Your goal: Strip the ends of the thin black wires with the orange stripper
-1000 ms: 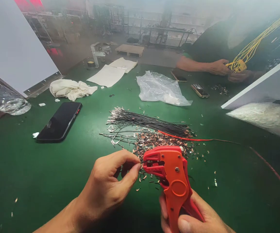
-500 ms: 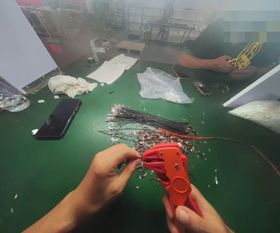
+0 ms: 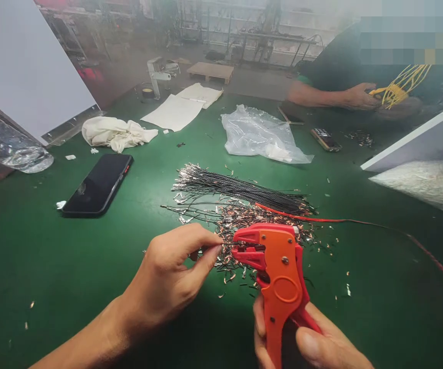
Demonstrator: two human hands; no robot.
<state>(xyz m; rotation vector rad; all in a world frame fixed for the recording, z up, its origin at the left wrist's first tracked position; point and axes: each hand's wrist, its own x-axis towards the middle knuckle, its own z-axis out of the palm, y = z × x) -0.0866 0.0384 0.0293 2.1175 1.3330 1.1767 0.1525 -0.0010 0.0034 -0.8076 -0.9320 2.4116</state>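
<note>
Left hand (image 3: 177, 264) grip pinches black wire (image 3: 228, 243); right hand (image 3: 331, 341) clasps wire stripper (image 3: 282, 271). Offcuts (image 3: 240, 215) piled; this wire looks unfinished.

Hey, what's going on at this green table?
A person pinches a thin dark wire in their left-hand grip. It reaches to the mouth of a red and orange hand tool, held in their right-hand grip. Just beyond lie a bundle of black wires and scattered clippings. At upper right, another person handles yellow strands.
</note>
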